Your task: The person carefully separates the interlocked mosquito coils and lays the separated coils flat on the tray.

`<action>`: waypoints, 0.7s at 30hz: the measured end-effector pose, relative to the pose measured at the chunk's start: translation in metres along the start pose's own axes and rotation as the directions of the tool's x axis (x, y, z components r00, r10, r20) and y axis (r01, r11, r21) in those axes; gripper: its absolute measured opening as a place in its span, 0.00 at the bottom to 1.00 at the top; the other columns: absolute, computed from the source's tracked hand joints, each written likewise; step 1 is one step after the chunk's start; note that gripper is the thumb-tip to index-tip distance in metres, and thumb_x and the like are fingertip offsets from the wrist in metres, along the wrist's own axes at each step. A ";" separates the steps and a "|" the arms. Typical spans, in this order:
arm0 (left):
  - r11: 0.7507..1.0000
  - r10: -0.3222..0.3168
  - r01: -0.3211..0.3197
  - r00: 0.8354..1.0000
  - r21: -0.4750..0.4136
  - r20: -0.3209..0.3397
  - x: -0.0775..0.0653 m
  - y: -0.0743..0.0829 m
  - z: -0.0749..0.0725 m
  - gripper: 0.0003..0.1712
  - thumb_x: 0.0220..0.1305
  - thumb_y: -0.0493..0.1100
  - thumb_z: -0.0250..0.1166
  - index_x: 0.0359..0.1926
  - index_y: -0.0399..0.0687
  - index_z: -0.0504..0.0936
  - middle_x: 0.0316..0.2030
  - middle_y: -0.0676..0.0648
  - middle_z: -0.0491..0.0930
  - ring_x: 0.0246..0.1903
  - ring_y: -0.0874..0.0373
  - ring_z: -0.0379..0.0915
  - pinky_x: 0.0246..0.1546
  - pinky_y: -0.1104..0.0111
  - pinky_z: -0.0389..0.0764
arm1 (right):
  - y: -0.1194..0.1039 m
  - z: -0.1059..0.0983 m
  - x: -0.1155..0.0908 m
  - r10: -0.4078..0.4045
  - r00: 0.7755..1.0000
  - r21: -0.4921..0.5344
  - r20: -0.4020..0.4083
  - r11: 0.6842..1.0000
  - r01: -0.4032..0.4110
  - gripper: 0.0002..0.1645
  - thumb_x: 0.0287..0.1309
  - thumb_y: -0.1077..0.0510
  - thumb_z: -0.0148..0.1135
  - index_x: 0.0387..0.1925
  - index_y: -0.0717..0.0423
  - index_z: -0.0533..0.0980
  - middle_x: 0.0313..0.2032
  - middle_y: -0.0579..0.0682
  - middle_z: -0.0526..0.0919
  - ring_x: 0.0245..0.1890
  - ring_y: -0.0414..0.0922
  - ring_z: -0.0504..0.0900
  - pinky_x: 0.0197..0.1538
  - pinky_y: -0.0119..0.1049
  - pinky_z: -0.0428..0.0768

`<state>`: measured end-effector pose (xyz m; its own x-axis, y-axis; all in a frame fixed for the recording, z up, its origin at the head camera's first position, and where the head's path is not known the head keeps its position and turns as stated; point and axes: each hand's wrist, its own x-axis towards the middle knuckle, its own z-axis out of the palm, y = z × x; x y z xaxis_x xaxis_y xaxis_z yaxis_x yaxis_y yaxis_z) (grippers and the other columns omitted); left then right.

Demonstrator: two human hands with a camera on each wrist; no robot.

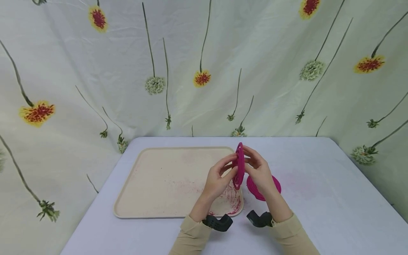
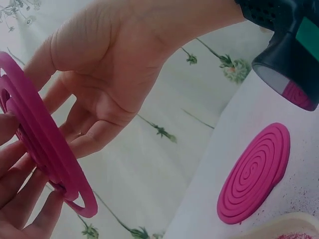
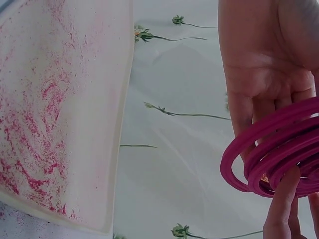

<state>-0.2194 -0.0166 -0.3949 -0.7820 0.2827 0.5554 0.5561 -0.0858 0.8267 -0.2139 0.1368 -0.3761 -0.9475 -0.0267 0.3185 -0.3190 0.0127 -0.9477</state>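
A magenta spiral disc of coiled, clay-like strand [image 1: 238,166] is held up on edge between both hands, above the tray's right end. The left hand [image 1: 217,180] grips it from the left, thumb low and fingers higher. On its other side, the right hand [image 1: 259,173] holds it with thumb and fingertips. Gaps show between some of the coils [image 3: 279,144] in the right wrist view. A second magenta spiral disc [image 2: 254,174] lies flat on the table, partly hidden behind the right hand and wrist in the head view.
A beige rimmed tray [image 1: 165,184] lies on the white-covered table [image 1: 318,198], with magenta smears and crumbs at its right end. Black wrist cameras [image 1: 218,223] sit on both wrists. A flower-printed cloth [image 1: 271,46] hangs behind the table.
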 end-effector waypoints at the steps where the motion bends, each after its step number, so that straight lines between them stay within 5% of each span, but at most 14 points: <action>1: 1.000 -0.003 0.003 1.000 0.002 -0.007 0.000 -0.001 0.000 0.20 0.63 0.30 0.58 0.57 0.31 0.73 0.58 0.38 0.71 0.58 0.45 0.66 0.58 0.54 0.70 | 0.000 0.000 0.000 0.004 1.000 0.006 0.000 1.000 -0.004 0.31 0.59 0.68 0.58 0.64 0.59 0.65 0.56 0.60 0.71 0.47 0.43 0.76 0.45 0.33 0.80; 6: 0.999 0.008 -0.008 1.000 0.032 -0.006 -0.001 -0.003 0.000 0.20 0.64 0.34 0.59 0.56 0.35 0.74 0.59 0.42 0.72 0.59 0.50 0.66 0.57 0.56 0.72 | -0.001 -0.001 0.000 0.028 1.000 0.036 0.007 0.999 -0.028 0.31 0.59 0.68 0.57 0.65 0.57 0.64 0.56 0.60 0.71 0.47 0.43 0.76 0.46 0.33 0.80; 14: 1.000 -0.023 0.022 0.995 0.015 0.099 -0.001 -0.002 -0.006 0.24 0.64 0.29 0.57 0.61 0.33 0.69 0.63 0.39 0.66 0.61 0.46 0.63 0.56 0.57 0.72 | 0.001 -0.003 0.000 0.037 0.999 0.059 0.016 0.998 -0.038 0.31 0.61 0.69 0.55 0.65 0.58 0.63 0.56 0.60 0.70 0.48 0.42 0.75 0.47 0.32 0.79; 21: 0.999 -0.007 0.003 0.996 0.053 0.089 -0.001 0.025 -0.005 0.23 0.63 0.26 0.55 0.59 0.25 0.68 0.60 0.31 0.65 0.58 0.38 0.63 0.54 0.50 0.73 | 0.001 -0.002 0.000 0.038 0.999 0.051 0.022 0.998 -0.039 0.31 0.61 0.69 0.55 0.66 0.59 0.63 0.57 0.61 0.69 0.48 0.40 0.75 0.48 0.31 0.79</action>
<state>-0.2059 -0.0235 -0.3744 -0.7581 0.3668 0.5392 0.5680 -0.0346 0.8223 -0.2141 0.1389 -0.3770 -0.9583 -0.0478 0.2816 -0.2800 -0.0375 -0.9593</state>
